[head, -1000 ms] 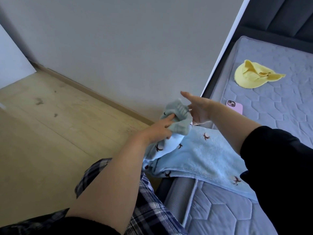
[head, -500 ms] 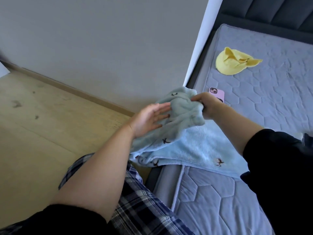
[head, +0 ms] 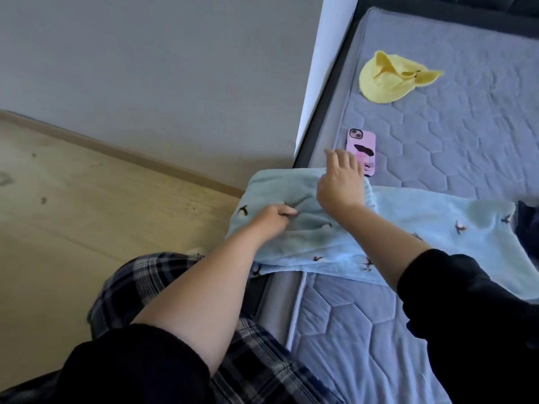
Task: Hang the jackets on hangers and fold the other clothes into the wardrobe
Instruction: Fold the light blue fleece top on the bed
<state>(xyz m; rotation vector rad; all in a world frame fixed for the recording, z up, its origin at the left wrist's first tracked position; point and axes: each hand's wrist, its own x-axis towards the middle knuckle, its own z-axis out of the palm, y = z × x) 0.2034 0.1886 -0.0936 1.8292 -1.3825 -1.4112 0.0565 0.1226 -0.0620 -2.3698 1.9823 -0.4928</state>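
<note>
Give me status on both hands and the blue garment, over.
Left hand pinches the light blue garment. Right hand open, resting on its fold. Garment lies across the mattress edge. Pink phone just beyond the right fingers, not blocking.

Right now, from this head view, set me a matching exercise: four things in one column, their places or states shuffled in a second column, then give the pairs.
Column one:
1. yellow hat
2. phone
3. blue garment
4. left hand

Column two:
a. pinches a fold of blue fabric
b. spread across the mattress edge, small dark prints showing
c. lies alone, farthest up the mattress
d. pink-cased, camera side up, by the fingertips of the right hand

Pairs: 1-c, 2-d, 3-b, 4-a.
</note>
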